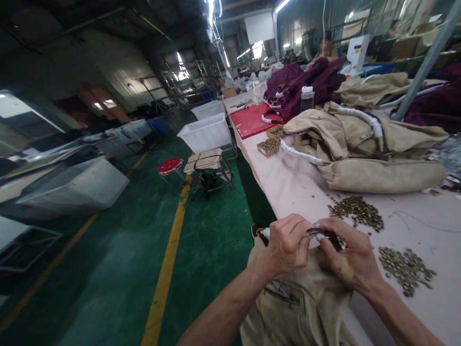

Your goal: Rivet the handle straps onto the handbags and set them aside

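A beige bag with a zipped pocket hangs at the table's front edge, below my hands. My left hand is closed, its fingers pinching one side of a dark bag strap partly wrapped in white. My right hand grips the same strap from the other side, with thumb and fingers bent around it. The fingertips nearly meet, and what lies exactly between them is hidden. Just beyond my right hand lies a pile of small brass-coloured metal studs. A second pile of studs is to its right.
More beige bags with white-wrapped handles lie on the pale table. Small boxes of studs, a bottle and purple bags are farther back. Left on the green floor stand a red stool and white bins. A person sits beyond.
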`<state>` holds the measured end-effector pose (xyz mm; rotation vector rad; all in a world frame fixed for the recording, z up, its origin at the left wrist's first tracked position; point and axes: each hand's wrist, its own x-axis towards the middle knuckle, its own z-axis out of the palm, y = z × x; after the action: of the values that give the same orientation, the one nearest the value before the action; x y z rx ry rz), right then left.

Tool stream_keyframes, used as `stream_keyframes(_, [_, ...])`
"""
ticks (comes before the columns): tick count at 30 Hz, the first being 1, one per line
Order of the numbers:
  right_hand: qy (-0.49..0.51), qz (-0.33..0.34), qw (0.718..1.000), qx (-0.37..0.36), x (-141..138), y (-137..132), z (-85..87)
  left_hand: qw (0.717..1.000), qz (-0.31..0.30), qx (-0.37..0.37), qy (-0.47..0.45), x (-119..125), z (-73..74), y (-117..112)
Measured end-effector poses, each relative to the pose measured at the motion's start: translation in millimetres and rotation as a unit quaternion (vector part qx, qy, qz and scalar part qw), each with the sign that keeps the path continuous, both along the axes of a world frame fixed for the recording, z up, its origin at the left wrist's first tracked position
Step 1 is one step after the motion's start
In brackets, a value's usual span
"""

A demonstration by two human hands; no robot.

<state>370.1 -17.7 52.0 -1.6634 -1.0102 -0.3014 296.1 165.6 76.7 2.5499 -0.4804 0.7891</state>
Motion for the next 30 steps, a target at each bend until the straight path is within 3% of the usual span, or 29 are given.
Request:
stream_keyframes(7, [-0.012, 0.023, 1.000, -0.007, -4, 1, 5.1, 0.996, -0.062, -0.022, 0.062, -2, 14.3, 9])
stream_keyframes(13, [0.034, -0.028, 0.999, -0.014, -14, 9, 4.0, 0.997, -0.039, -0.014, 0.064, -6, 21.3, 1])
stream_keyframes(23, [0.124, -0.085, 0.988, -0.040, -19, 4, 5.0, 1.000, -0.002, -0.005, -0.018, -4, 25.1, -20])
stream_keyframes(27, [0.224, -0.039, 0.974, -0.020, -12, 0, 3.3, 0.996, -0.012, -0.084, -0.008, -2, 21.5, -18])
stream_keyframes(30, [0.321, 0.045, 0.946, 0.027, -7, -3, 2.9, 0.987, -0.027, -0.156, -0.001, -3, 21.7, -15])
